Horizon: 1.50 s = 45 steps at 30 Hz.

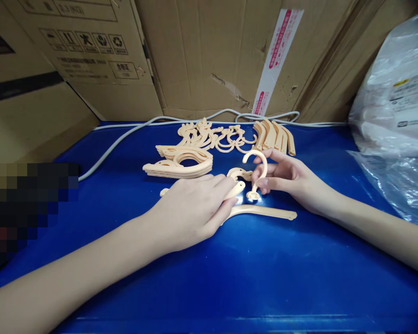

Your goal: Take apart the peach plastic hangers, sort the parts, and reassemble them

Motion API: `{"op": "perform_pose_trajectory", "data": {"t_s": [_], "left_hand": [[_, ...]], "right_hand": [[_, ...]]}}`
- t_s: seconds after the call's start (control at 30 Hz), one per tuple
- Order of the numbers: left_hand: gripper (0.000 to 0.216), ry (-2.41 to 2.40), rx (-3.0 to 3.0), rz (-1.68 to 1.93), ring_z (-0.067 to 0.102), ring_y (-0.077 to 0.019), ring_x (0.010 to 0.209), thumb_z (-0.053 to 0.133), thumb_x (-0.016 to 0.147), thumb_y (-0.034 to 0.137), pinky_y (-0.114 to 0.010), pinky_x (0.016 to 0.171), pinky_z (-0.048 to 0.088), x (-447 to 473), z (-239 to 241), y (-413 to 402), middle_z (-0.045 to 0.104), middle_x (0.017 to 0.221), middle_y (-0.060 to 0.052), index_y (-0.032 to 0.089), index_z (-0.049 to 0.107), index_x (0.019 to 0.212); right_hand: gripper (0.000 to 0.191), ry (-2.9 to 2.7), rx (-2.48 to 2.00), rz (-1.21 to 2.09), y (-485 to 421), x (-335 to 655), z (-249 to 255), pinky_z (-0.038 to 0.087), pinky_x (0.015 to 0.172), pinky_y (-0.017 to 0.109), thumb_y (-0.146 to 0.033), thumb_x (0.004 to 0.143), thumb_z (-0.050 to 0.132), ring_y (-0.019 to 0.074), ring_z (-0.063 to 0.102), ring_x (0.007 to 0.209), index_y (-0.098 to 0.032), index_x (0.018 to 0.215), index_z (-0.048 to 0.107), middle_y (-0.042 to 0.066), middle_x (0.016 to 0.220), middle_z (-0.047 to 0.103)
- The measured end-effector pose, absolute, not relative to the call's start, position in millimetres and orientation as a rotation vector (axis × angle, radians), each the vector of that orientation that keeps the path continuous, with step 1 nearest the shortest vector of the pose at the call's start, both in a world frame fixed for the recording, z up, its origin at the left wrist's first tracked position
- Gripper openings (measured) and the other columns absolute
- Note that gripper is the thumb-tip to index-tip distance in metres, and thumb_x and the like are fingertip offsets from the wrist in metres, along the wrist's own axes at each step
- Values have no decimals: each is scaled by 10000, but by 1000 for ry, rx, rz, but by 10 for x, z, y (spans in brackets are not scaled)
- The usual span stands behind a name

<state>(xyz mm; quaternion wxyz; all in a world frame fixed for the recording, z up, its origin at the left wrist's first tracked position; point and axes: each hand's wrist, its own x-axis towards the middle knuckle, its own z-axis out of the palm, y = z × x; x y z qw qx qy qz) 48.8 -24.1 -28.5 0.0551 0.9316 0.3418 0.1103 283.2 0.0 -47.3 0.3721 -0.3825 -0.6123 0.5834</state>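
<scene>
Between the thumb and fingers of my right hand (285,178) is a cream plastic hanger hook (264,167), upright with its round base just above the table. My left hand (198,204) is closed over a cream hanger arm (237,189), whose holed end sticks out past the fingers toward the hook. The hook base and that end are close but apart. Another curved hanger arm (264,211) lies on the table in front, partly hidden by my left hand. Behind the hands lies a further cream piece (242,174), partly covered.
A stack of folded hanger parts (181,169) stands behind my left hand. Further back are a pile of small pieces (195,132), loose hooks (226,141) and a row of hanger arms (273,137). A white cable (125,132) runs before cardboard boxes (202,55); plastic bags (397,88) lie right.
</scene>
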Motion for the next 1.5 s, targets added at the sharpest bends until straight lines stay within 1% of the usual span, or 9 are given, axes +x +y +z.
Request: {"op": "perform_pose_trajectory", "data": {"t_s": [0.1,0.27,0.53,0.83,0.93,1.1,1.27,1.4,1.5], "left_hand": [[268,1018,2826,295,581,-198,814,335,1023,296,-311,652,399,497,-263,-247,642,917,-47,166,561,960],[313,1018,2872,281,588,-253,982,309,1035,287,-382,815,457,517,-247,-266,651,1077,-83,145,581,1091],[296,967,2899,377,597,-241,957,332,1042,270,-359,790,460,510,-274,-263,659,1090,-91,136,582,1127],[261,996,2908,352,601,-208,863,377,1037,262,-308,735,444,530,-254,-254,667,1004,-76,131,581,1135],[256,965,2928,377,613,-212,892,383,1035,256,-305,734,452,522,-275,-253,677,1045,-79,136,584,1138],[295,895,3004,526,634,-235,984,364,1040,255,-336,794,481,514,-332,-253,686,1132,-88,124,588,1181],[283,846,3067,600,657,-225,908,375,1036,244,-322,738,492,512,-323,-250,707,1030,-70,110,609,1122],[317,867,3108,602,674,-219,869,347,1045,257,-326,714,500,504,-320,-262,713,1013,-63,110,609,1145],[301,849,3140,631,684,-212,872,368,1041,245,-323,717,507,493,-342,-264,719,1027,-68,100,605,1157]], "right_hand": [[449,-1513,-1017,1479,3,2831,-461,472,603,261,-262,756,769,93,560,602,-222,1085,466,-34,804,659],[459,-1464,-1023,1461,18,2846,-467,449,636,277,-286,745,780,98,538,605,-218,1099,496,-26,801,680],[462,-1455,-975,1503,40,2858,-477,426,630,269,-290,758,782,102,530,615,-224,1102,482,-24,780,688],[449,-1440,-970,1511,32,2855,-462,427,633,263,-273,760,784,99,532,629,-223,1093,487,-25,785,684],[445,-1443,-953,1529,30,2859,-463,420,629,254,-254,772,779,97,534,640,-224,1101,481,-23,797,688],[457,-1438,-956,1536,29,2857,-468,434,636,251,-262,753,803,96,551,650,-222,1095,502,-28,810,679],[371,-1458,-926,1533,25,2858,-474,439,630,237,-231,787,774,92,563,689,-215,1070,534,-19,857,676],[395,-1462,-940,1533,25,2856,-475,429,614,231,-229,767,790,87,546,672,-211,1068,534,-28,810,664],[413,-1467,-948,1519,24,2849,-471,428,602,233,-235,745,806,87,542,657,-210,1058,537,-33,788,655]]}}
